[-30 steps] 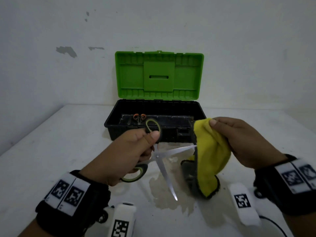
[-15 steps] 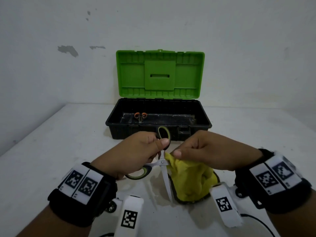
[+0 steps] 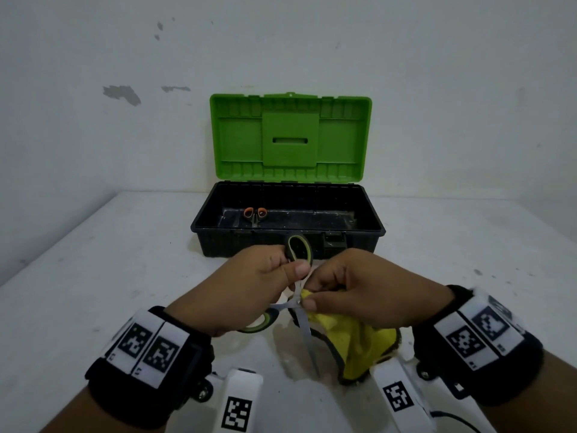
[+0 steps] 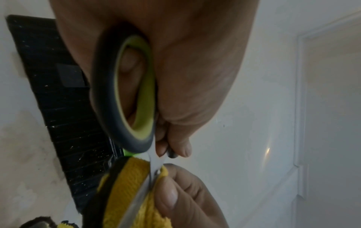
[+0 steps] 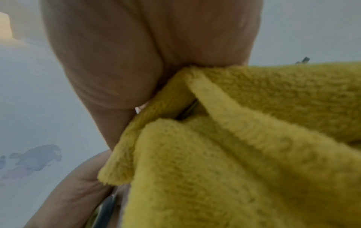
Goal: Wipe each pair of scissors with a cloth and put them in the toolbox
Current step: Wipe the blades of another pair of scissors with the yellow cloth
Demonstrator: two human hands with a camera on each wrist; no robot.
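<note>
My left hand [image 3: 249, 292] grips the green-and-black scissors [image 3: 304, 329] by their handles, blades spread apart above the table. One handle loop [image 4: 125, 95] fills the left wrist view, against my palm. My right hand [image 3: 359, 295] pinches the yellow cloth [image 3: 359, 342] around one blade next to the pivot; the cloth [image 5: 234, 154] hangs down and hides that blade. The other blade points down toward me. Behind my hands stands the open toolbox [image 3: 215, 214], black with a raised green lid. A small orange-handled pair of scissors [image 3: 255, 213] lies inside it at the left.
The white table [image 3: 93, 276] runs out to both sides of the toolbox. A white wall with chipped paint stands close behind the box. A thin black cable [image 3: 452, 417] trails off my right wrist.
My right hand has brought the cloth in from the right and closed it on the blade at the pivot. Both hands have come closer together, and the spread blades now point more downward.
</note>
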